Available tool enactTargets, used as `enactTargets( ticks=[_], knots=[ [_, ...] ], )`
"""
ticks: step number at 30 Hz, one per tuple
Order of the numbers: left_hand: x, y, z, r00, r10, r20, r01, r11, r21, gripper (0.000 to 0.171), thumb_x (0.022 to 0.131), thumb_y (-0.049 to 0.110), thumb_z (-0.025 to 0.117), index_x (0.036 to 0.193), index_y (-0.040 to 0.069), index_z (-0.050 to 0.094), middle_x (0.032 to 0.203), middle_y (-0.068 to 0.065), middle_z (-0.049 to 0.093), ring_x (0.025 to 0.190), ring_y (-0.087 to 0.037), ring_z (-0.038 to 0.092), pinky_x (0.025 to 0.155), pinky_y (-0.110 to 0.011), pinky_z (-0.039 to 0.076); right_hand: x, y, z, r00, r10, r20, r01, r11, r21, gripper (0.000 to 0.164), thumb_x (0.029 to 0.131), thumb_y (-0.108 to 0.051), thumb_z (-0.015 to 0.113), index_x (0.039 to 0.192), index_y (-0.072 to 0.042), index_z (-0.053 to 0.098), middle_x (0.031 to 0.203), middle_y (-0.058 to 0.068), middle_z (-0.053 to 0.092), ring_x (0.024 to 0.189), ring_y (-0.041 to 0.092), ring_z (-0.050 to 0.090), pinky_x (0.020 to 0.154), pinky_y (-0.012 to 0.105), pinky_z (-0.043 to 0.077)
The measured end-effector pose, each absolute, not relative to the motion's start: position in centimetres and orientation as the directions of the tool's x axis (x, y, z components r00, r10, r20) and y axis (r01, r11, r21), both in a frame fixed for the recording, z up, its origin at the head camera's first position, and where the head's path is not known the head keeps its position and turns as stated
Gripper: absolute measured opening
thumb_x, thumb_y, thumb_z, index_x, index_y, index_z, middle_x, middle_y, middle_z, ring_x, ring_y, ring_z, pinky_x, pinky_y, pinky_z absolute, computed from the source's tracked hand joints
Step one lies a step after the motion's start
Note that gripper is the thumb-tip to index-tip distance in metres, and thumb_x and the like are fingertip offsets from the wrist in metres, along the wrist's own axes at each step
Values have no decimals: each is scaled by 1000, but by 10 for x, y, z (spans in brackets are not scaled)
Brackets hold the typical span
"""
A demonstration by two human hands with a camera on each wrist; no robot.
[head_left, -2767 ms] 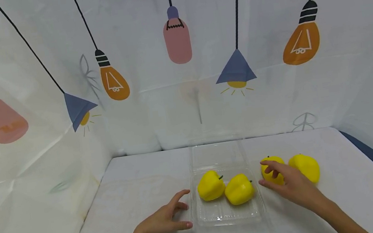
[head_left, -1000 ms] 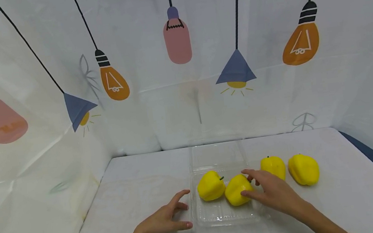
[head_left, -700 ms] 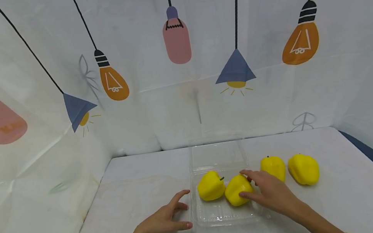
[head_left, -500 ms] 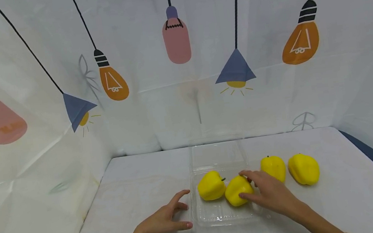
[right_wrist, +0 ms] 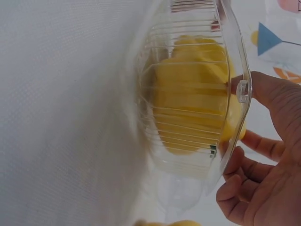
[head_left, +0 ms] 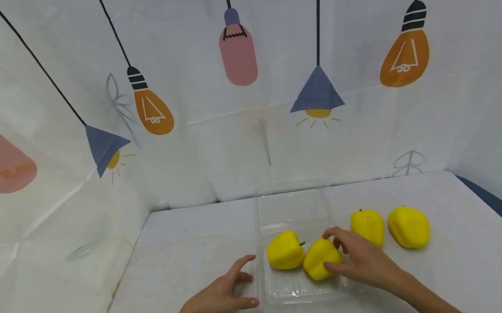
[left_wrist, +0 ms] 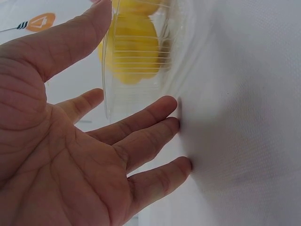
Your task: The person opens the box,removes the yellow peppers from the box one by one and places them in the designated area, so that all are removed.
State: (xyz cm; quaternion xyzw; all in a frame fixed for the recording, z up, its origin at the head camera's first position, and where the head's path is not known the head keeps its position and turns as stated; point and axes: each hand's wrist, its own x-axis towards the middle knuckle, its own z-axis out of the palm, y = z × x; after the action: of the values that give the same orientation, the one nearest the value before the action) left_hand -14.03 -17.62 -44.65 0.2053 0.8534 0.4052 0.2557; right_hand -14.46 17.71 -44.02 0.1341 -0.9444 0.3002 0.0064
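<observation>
A clear plastic clamshell box [head_left: 303, 293] lies with its lid [head_left: 291, 208] laid back. Inside it sit two yellow bell peppers, a left one [head_left: 284, 250] with its green stem pointing right and a right one [head_left: 318, 262]. My right hand [head_left: 367, 259] reaches over the box's right rim and grips the right pepper between thumb and fingers. In the right wrist view this pepper [right_wrist: 190, 94] shows through the ribbed wall. My left hand [head_left: 218, 293] holds nothing beside the box's left wall; in the left wrist view its fingertips [left_wrist: 181, 165] rest on the white tabletop.
Two more yellow bell peppers, one nearer the box [head_left: 367, 225] and one farther right [head_left: 408, 227], stand on the white table [head_left: 186, 242] right of the box. Behind the table hangs a white sheet [head_left: 217, 150] printed with lamps.
My right hand has moved left from the loose peppers to the right pepper in the box. That pepper has turned and shifted slightly, and the left one has tilted a little. The left hand stays still.
</observation>
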Motion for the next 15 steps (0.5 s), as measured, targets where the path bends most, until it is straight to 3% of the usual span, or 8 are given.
enactTargets(
  ticks=[15],
  knots=[
    [-141,-176,-447,-782,555,-283,124,584,802,84,81,40,72,146,35,19,126,-7,55,122,-31,46,97,-63,32,-143,174,-443,-940,-276,200,-340,729,-594,49,70,-32,82,112,-28,56,86,-15,52,75,15,52,59,20,42]
  ],
)
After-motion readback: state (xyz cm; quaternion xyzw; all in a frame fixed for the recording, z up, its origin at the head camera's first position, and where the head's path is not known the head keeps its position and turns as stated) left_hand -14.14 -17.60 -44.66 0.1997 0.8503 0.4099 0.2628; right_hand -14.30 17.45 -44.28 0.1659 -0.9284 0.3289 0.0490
